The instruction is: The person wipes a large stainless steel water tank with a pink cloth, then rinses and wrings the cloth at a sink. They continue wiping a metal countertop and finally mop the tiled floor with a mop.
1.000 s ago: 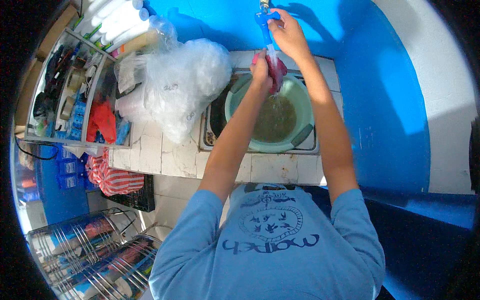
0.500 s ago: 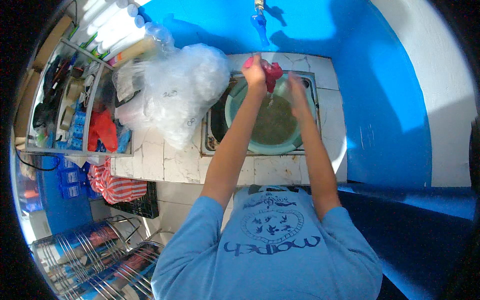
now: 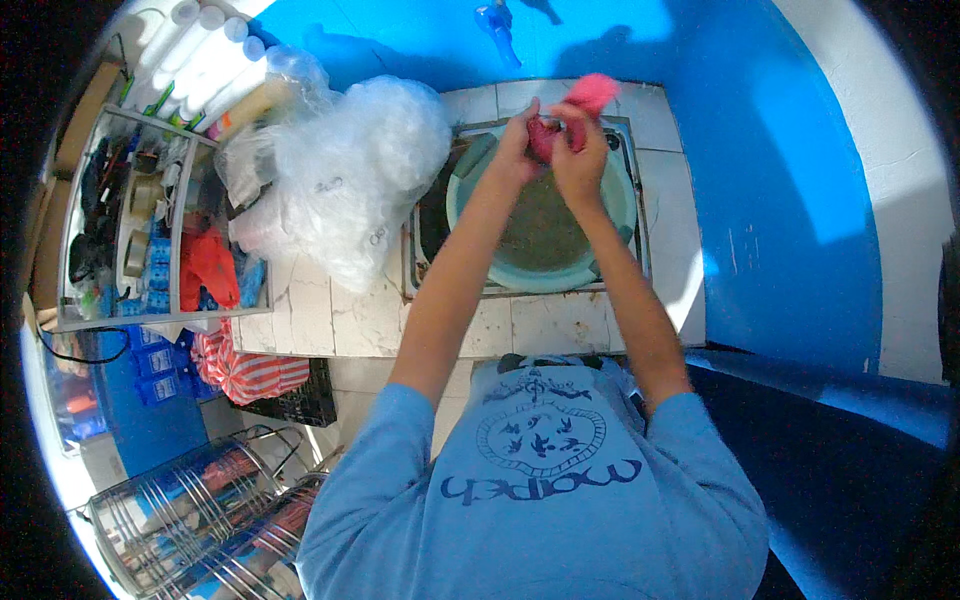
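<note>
While its bright end is turned outward beyond the knuckles, a pink-red cloth (image 3: 596,93) is held up between two bare hands, over the far side of a pale green basin (image 3: 540,282). Its darker, bunched part is gripped by the left hand (image 3: 517,150), whose fingers are curled narrowly about its left edge. From the other side the same cloth is clasped by the right hand (image 3: 582,168), its fingers bent in close upon the folds; how each fingertip is placed cannot be told, since part of the grip is hidden by the hands themselves. Murky water (image 3: 545,232) is contained in the basin, which is set within a metal-edged frame (image 3: 641,225) on a counter (image 3: 560,325) of pale, veined tiles. Beyond the hands, a blue tap (image 3: 497,35) is fixed near the blue wall (image 3: 790,190), well apart from both. To the left, much of the counter is covered by a bulging clear plastic bag (image 3: 345,185), beside which a metal-framed case (image 3: 181,230) of small goods is placed, with white rolls (image 3: 205,62) seen just beyond it. Lower down, a red-and-white striped bundle (image 3: 245,365) is rested on a black crate (image 3: 315,400), and metal wire racks (image 3: 190,505) are seen near the lower left corner. A blue printed shirt (image 3: 540,540) is worn.
</note>
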